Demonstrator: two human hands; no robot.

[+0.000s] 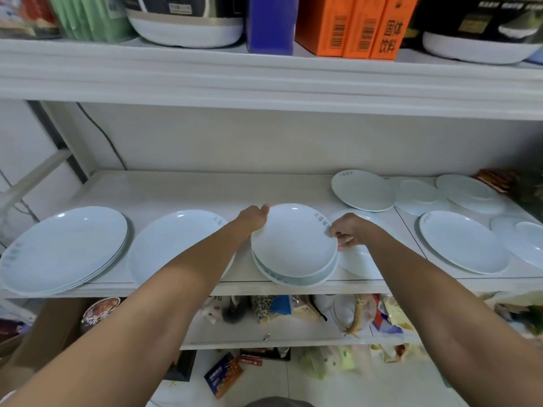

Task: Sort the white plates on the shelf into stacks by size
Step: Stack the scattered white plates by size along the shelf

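My left hand (255, 219) and right hand (349, 231) each grip an opposite rim of the top plate (293, 239) over its stack (295, 276) at the shelf (176, 287) front lip (overhanging already, I think), so a clumsy set-down could shove the pile off.

White plate (293, 239) atop small front stack (293, 278) (lying flat), larger stack (63, 248) left, loose plates (420, 195) perhaps overlapping right
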